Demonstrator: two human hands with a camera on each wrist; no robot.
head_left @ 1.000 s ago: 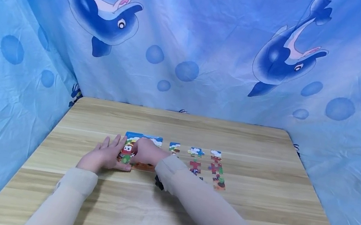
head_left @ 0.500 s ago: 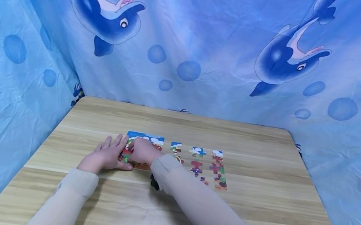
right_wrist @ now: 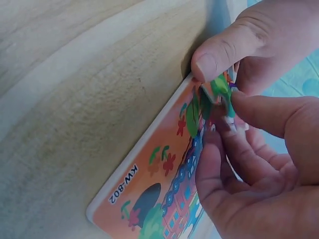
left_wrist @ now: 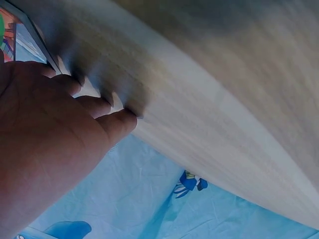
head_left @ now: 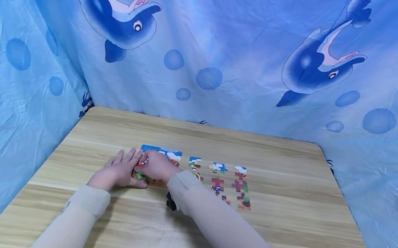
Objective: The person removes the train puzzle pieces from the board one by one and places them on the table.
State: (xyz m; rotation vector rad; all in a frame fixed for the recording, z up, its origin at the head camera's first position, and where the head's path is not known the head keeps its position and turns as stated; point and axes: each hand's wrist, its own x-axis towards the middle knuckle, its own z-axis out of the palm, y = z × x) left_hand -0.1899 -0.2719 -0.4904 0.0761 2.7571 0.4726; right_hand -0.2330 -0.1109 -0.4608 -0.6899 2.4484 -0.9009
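A cartoon jigsaw board (head_left: 163, 150) lies flat on the table, left of its middle. My left hand (head_left: 118, 170) rests along the board's left side with its fingers spread out straight. In the right wrist view, the left thumb (right_wrist: 214, 62) lies at the board's edge. My right hand (head_left: 158, 166) is over the left part of the board, covering much of the picture. Its thumb and fingers pinch a green jigsaw piece (right_wrist: 223, 92), tilted up from the board's surface (right_wrist: 167, 144). Whether the piece touches its slot is hidden by the fingers.
To the board's right, several loose jigsaw pieces lie in rough columns, among them a blue-and-white piece (head_left: 219, 168) and a red one (head_left: 217, 183). The right forearm passes in front of some. A blue dolphin curtain (head_left: 215, 48) surrounds the wooden table (head_left: 281, 243).
My right hand has shifted slightly left over the board, now covering more of the red cartoon figure at its left. The left hand stays in place. The head view has shifted a little.
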